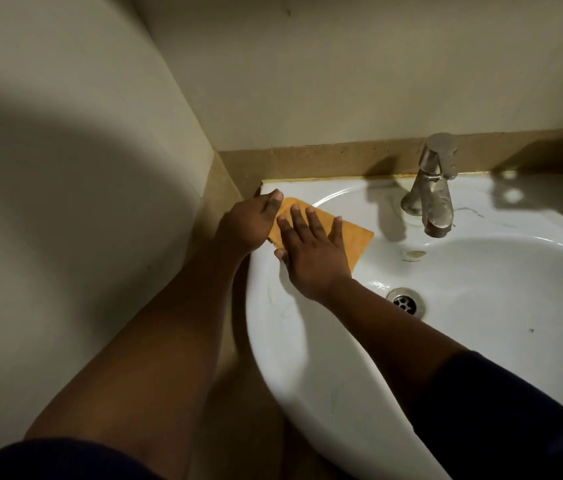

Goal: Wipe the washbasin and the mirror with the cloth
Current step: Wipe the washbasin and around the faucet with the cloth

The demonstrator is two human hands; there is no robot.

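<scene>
Head view: an orange cloth [349, 237] lies on the back-left rim of the white washbasin [307, 358], left of the tap [432, 188]. Right hand [311, 251] presses flat on the cloth, fingers straight and spread. Left hand [249, 223] touches the cloth's left edge, fingers relaxed. Inside the washbasin sits a metal drain [406, 301].

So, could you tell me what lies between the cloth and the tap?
In the head view, only bare white washbasin rim, partly shadowed, lies between the orange cloth and the tap.
</scene>
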